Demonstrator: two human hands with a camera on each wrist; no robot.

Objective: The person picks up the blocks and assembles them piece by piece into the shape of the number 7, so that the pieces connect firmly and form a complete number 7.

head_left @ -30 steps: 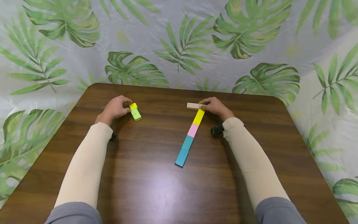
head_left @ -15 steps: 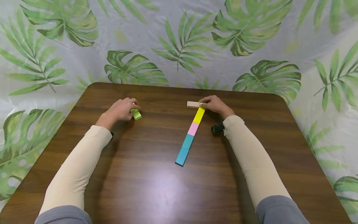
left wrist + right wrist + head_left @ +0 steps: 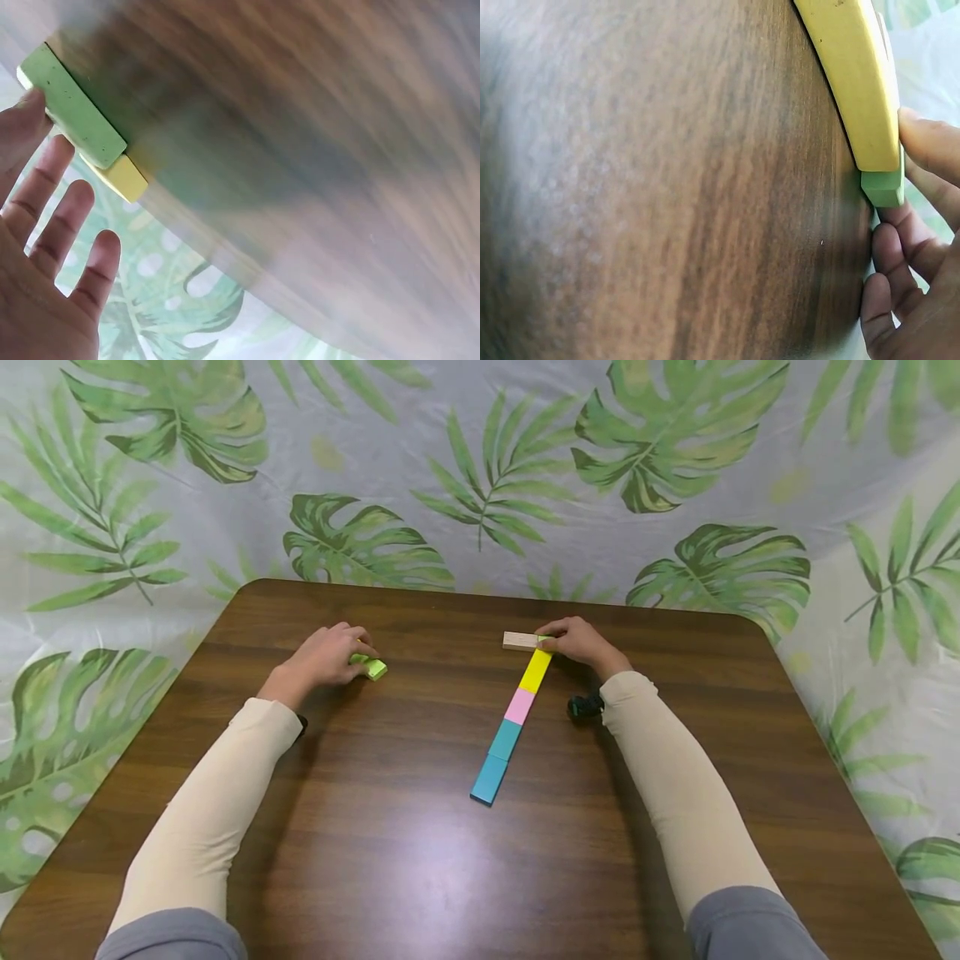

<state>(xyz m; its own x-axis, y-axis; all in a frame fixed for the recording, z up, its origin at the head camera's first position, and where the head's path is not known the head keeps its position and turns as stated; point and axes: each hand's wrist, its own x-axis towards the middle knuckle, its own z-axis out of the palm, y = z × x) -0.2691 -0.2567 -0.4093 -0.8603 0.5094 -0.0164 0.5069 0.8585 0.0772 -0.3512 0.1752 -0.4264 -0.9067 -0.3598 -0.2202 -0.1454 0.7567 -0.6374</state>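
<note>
At the far left of the table my left hand (image 3: 318,656) pinches a light green block (image 3: 71,109) between thumb and fingers. A yellow block (image 3: 126,178) lies against that block's end, hidden by the hand in the head view. My right hand (image 3: 581,642) holds another green block (image 3: 883,189) at the far end of a slanting row, thumb and index finger on either side. Down the row toward me come a yellow block (image 3: 535,671), a pink block (image 3: 519,706) and two teal blocks (image 3: 496,760). A plain wood block (image 3: 519,641) extends left from the held green one.
The brown wooden table (image 3: 420,718) carries all the blocks. Behind its far edge hangs a leaf-print curtain (image 3: 495,468). A dark wrist-worn device (image 3: 583,707) sits beneath the right wrist, above the table to the right of the row.
My left hand has moved right over the yellow block and taken hold of the light green block, whose near end has swung to the right. The right hand and the row have stayed put.
</note>
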